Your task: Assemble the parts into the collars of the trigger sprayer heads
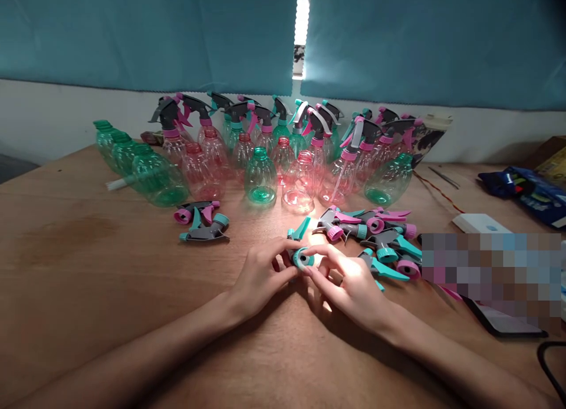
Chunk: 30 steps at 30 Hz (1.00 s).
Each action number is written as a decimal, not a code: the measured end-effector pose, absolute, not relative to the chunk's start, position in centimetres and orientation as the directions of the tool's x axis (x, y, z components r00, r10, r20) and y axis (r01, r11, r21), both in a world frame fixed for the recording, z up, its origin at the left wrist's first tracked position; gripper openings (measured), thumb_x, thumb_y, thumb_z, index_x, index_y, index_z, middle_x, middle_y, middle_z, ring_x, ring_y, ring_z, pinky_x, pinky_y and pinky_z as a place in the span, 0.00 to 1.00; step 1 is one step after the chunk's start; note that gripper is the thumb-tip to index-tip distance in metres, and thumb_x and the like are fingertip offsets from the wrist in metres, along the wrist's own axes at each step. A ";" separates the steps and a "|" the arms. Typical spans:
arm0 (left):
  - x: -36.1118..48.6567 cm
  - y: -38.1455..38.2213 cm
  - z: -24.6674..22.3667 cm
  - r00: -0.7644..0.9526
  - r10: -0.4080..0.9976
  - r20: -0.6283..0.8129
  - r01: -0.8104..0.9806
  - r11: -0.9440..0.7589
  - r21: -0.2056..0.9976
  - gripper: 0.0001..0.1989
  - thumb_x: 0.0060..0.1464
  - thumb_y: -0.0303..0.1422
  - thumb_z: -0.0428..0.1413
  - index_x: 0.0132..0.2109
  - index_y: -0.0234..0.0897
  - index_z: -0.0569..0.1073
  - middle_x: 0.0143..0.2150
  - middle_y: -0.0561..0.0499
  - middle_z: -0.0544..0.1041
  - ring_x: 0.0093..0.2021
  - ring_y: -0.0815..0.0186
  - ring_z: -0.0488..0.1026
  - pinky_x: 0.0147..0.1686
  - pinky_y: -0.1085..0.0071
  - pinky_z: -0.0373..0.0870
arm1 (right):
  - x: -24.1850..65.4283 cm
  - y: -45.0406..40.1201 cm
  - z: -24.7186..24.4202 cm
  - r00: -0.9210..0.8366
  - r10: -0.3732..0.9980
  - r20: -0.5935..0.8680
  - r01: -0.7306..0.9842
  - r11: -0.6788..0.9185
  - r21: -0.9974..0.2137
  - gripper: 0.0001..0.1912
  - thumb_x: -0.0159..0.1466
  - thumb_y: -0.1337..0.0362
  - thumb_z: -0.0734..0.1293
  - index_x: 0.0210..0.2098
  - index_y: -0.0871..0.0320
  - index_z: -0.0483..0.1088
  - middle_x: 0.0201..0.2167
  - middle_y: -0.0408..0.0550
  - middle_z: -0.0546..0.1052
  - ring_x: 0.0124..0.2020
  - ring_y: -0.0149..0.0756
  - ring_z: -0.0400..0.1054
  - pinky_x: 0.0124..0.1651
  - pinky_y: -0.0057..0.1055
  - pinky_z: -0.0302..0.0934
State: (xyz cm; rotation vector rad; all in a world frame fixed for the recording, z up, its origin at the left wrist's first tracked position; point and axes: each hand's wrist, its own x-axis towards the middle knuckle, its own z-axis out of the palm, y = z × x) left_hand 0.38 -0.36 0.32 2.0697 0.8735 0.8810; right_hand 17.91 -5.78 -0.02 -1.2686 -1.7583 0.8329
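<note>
Both my hands meet over the middle of the table around one grey and teal trigger spray head, its round teal collar facing me. My left hand is closed on its left side. At the collar's right rim, the thumb and fingertips of my right hand pinch it. Just right of my hands lies a pile of loose spray heads in grey, pink and teal. Two more spray heads rest on the left. Beyond my hands stands an uncapped green bottle, beside an uncapped pink bottle.
Several pink and green bottles, many with spray heads on, fill the back of the wooden table. Green bottles lean at the left. At the right are a white box, a blue packet and tweezers.
</note>
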 end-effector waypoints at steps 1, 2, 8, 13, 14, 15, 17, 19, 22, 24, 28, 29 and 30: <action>0.4 -0.4 0.3 0.546 0.781 0.304 0.296 -0.520 0.801 0.17 0.49 0.19 0.60 0.45 0.39 0.75 0.27 0.59 0.72 0.24 0.75 0.65 0.24 0.81 0.62 | 17.9 -5.8 -0.1 -0.191 0.959 0.209 0.434 0.274 -0.858 0.12 0.65 0.61 0.62 0.47 0.58 0.66 0.20 0.38 0.68 0.20 0.28 0.65 0.26 0.25 0.60; 0.4 -0.4 0.3 0.554 0.775 0.303 0.294 -0.523 0.800 0.17 0.49 0.19 0.60 0.46 0.39 0.75 0.27 0.59 0.72 0.24 0.75 0.65 0.24 0.81 0.62 | 18.0 -5.8 -0.1 -0.198 0.960 0.196 0.432 0.266 -0.862 0.11 0.65 0.60 0.62 0.46 0.57 0.66 0.20 0.38 0.68 0.20 0.29 0.65 0.26 0.25 0.60; 0.4 -0.6 0.4 0.588 0.760 0.277 0.296 -0.520 0.801 0.16 0.50 0.20 0.60 0.46 0.38 0.75 0.28 0.58 0.73 0.24 0.74 0.65 0.25 0.80 0.62 | 18.6 -5.4 -0.1 -0.234 0.957 0.173 0.418 0.260 -0.871 0.08 0.67 0.60 0.60 0.42 0.56 0.65 0.21 0.39 0.69 0.21 0.29 0.66 0.27 0.27 0.63; 0.3 -0.7 0.3 0.600 0.760 0.251 0.321 -0.516 0.795 0.15 0.50 0.22 0.59 0.46 0.39 0.75 0.29 0.57 0.74 0.24 0.74 0.65 0.25 0.79 0.62 | 18.8 -5.2 -0.1 -0.248 0.935 0.254 0.449 0.343 -0.825 0.06 0.66 0.63 0.59 0.41 0.57 0.65 0.21 0.40 0.69 0.20 0.29 0.64 0.27 0.26 0.63; 0.3 -0.7 0.2 0.602 0.757 0.253 0.323 -0.521 0.790 0.15 0.51 0.22 0.59 0.46 0.39 0.75 0.29 0.57 0.74 0.24 0.74 0.64 0.25 0.78 0.62 | 18.8 -5.2 -0.1 -0.252 0.933 0.256 0.471 0.349 -0.810 0.06 0.66 0.64 0.60 0.42 0.58 0.65 0.21 0.40 0.69 0.20 0.29 0.64 0.26 0.26 0.62; 0.2 -0.6 0.2 0.604 0.754 0.258 0.324 -0.528 0.785 0.15 0.51 0.22 0.59 0.46 0.40 0.75 0.30 0.56 0.75 0.24 0.73 0.64 0.25 0.78 0.62 | 18.8 -5.2 -0.1 -0.256 0.932 0.256 0.490 0.354 -0.797 0.07 0.66 0.64 0.60 0.42 0.58 0.65 0.21 0.40 0.69 0.20 0.29 0.64 0.26 0.25 0.61; 0.1 -0.6 0.0 0.609 0.747 0.267 0.325 -0.542 0.775 0.15 0.52 0.23 0.59 0.47 0.40 0.75 0.31 0.56 0.75 0.25 0.73 0.65 0.25 0.78 0.62 | 18.8 -5.2 -0.1 -0.265 0.927 0.266 0.510 0.369 -0.777 0.06 0.66 0.65 0.60 0.42 0.58 0.65 0.21 0.40 0.70 0.21 0.28 0.64 0.26 0.24 0.61; 0.1 -0.6 -0.1 0.615 0.743 0.263 0.332 -0.546 0.769 0.14 0.53 0.24 0.59 0.47 0.41 0.74 0.32 0.55 0.75 0.25 0.72 0.65 0.26 0.77 0.62 | 18.8 -5.2 0.0 -0.279 0.915 0.291 0.514 0.398 -0.760 0.05 0.66 0.66 0.60 0.41 0.58 0.65 0.22 0.40 0.71 0.21 0.28 0.64 0.26 0.24 0.60; 0.1 -0.6 0.0 0.618 0.746 0.246 0.352 -0.543 0.762 0.14 0.52 0.24 0.59 0.47 0.40 0.74 0.31 0.56 0.75 0.25 0.72 0.65 0.26 0.77 0.62 | 19.0 -5.1 0.1 -0.295 0.897 0.328 0.525 0.439 -0.729 0.04 0.66 0.66 0.59 0.39 0.58 0.65 0.23 0.41 0.72 0.21 0.27 0.65 0.27 0.23 0.59; 0.2 -0.6 0.1 0.621 0.746 0.241 0.360 -0.544 0.758 0.14 0.52 0.24 0.59 0.46 0.39 0.75 0.30 0.56 0.74 0.25 0.72 0.65 0.25 0.77 0.62 | 19.2 -5.0 0.2 -0.302 0.889 0.344 0.546 0.457 -0.702 0.04 0.67 0.66 0.59 0.38 0.57 0.65 0.23 0.40 0.71 0.21 0.27 0.64 0.27 0.24 0.59; 0.3 -0.6 0.2 0.629 0.742 0.234 0.356 -0.542 0.761 0.13 0.52 0.24 0.58 0.46 0.39 0.74 0.29 0.57 0.73 0.25 0.73 0.64 0.25 0.78 0.62 | 19.3 -4.9 0.1 -0.307 0.910 0.277 0.575 0.410 -0.708 0.05 0.68 0.64 0.58 0.36 0.56 0.63 0.22 0.40 0.70 0.20 0.28 0.64 0.27 0.25 0.58; 0.3 -0.6 0.2 0.630 0.741 0.230 0.359 -0.541 0.761 0.13 0.52 0.24 0.58 0.46 0.39 0.74 0.28 0.57 0.73 0.24 0.73 0.64 0.25 0.78 0.61 | 19.3 -4.8 0.1 -0.300 0.922 0.243 0.577 0.378 -0.724 0.06 0.68 0.64 0.57 0.36 0.56 0.63 0.23 0.40 0.70 0.21 0.28 0.64 0.27 0.25 0.58; 0.3 -0.6 0.2 0.632 0.741 0.226 0.363 -0.541 0.759 0.13 0.53 0.24 0.58 0.46 0.39 0.74 0.28 0.57 0.73 0.24 0.73 0.64 0.25 0.77 0.61 | 19.3 -4.8 0.0 -0.293 0.932 0.215 0.577 0.351 -0.737 0.06 0.68 0.63 0.57 0.36 0.56 0.62 0.23 0.40 0.71 0.21 0.29 0.64 0.27 0.25 0.59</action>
